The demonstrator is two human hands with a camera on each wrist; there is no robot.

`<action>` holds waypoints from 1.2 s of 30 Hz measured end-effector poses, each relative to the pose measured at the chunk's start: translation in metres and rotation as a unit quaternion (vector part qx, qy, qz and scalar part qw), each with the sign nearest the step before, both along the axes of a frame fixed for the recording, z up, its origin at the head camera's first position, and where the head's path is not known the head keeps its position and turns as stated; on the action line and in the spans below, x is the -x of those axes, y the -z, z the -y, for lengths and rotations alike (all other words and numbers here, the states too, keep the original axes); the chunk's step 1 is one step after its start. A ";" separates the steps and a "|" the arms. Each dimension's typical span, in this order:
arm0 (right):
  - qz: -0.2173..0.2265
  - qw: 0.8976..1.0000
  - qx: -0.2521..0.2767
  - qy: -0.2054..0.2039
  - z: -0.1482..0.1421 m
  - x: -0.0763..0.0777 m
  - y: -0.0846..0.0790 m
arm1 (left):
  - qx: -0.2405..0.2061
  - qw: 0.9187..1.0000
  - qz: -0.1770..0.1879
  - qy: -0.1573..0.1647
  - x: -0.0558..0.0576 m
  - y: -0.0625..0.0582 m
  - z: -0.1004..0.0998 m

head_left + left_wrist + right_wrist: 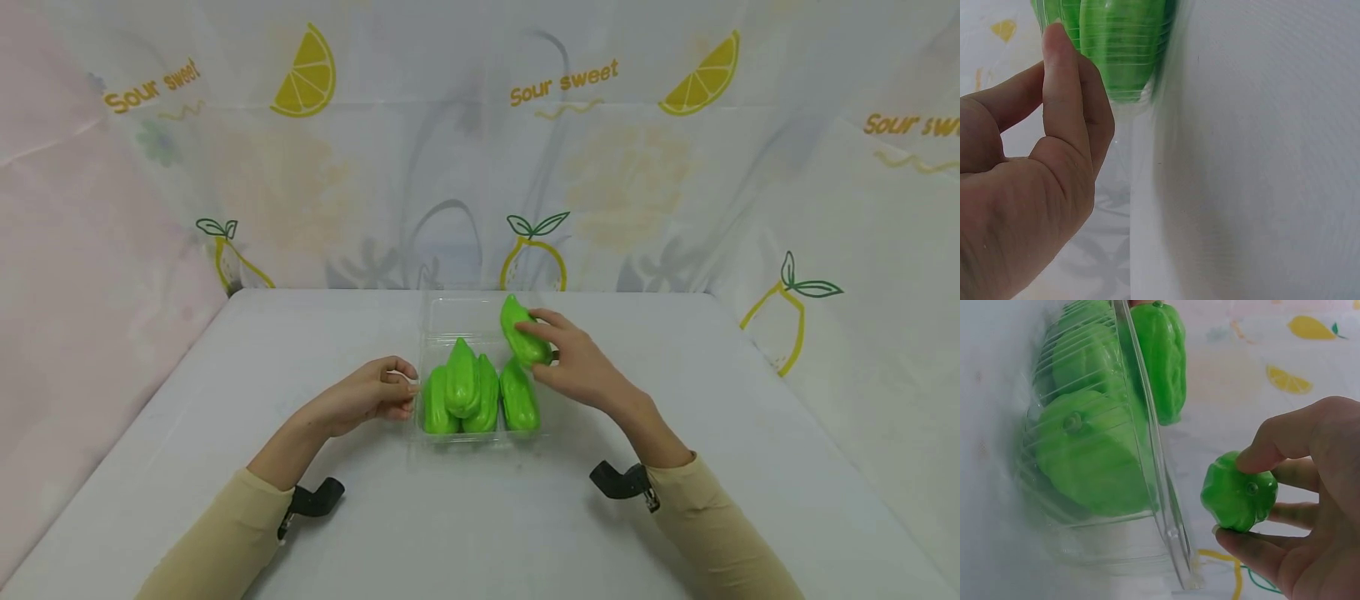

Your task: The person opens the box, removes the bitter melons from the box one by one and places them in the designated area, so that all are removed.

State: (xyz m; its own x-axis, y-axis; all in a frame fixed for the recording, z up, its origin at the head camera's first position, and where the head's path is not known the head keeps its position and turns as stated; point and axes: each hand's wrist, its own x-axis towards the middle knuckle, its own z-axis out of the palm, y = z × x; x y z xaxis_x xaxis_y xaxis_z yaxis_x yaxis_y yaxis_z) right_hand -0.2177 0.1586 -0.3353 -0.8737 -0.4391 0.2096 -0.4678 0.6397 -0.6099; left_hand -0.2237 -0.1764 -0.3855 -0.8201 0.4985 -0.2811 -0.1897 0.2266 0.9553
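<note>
Held green vegetable (519, 332): in your right hand (577, 362), raised over the back right part of the clear plastic box (480, 437). Your thumb and fingers grasp it from the sides, spread about as wide as the piece itself, palm off it. Your left hand (371, 392) is at the box's left side, thumb and index finger pinching the wall near the rim, other fingers loosely bent.

Head view gives you the held piece lengthwise, tip up and leaning left, its lower end overlapping the piece below, so contact can't be judged there. Right wrist view settles it: you see a gap to the box, plus the knobby stem end, which the head view mostly hides behind your hand. Left wrist view shows your thumb tip against the ridged wall; the held piece is out of that shot.

Look of it: bright green, glossy, long, lobed, pointed at one end.

In the box, four more like it: left piece (437, 408) and middle piece (487, 408) side by side, top piece (462, 379) lying over them, right piece (521, 404) apart from that pile. Clear lid (465, 317) folded back behind. Under it all, white table (487, 533); behind, lemon-print cloth (480, 167). Your sleeves (720, 525) are tan, a black mount (318, 500) at each cuff.
</note>
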 end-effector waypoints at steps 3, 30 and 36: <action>0.000 1.000 0.009 0.008 -0.003 0.003 0.001 | 0.001 1.000 -0.001 0.001 0.000 0.000 0.000; -0.013 0.994 0.057 0.098 -0.038 0.033 0.015 | -0.007 1.000 0.001 0.000 0.000 -0.001 0.000; -0.014 0.993 0.046 0.109 -0.045 0.037 0.020 | -0.008 1.000 -0.002 0.000 -0.001 -0.001 -0.001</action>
State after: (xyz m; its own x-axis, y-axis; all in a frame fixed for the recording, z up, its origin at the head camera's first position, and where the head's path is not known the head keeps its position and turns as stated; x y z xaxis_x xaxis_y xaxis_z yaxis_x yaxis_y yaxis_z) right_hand -0.2545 0.2032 -0.3553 -0.9392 -0.2175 0.2656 -0.3415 0.6703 -0.6588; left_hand -0.2224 -0.1755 -0.3843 -0.8209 0.5032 -0.2699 -0.1856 0.2119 0.9595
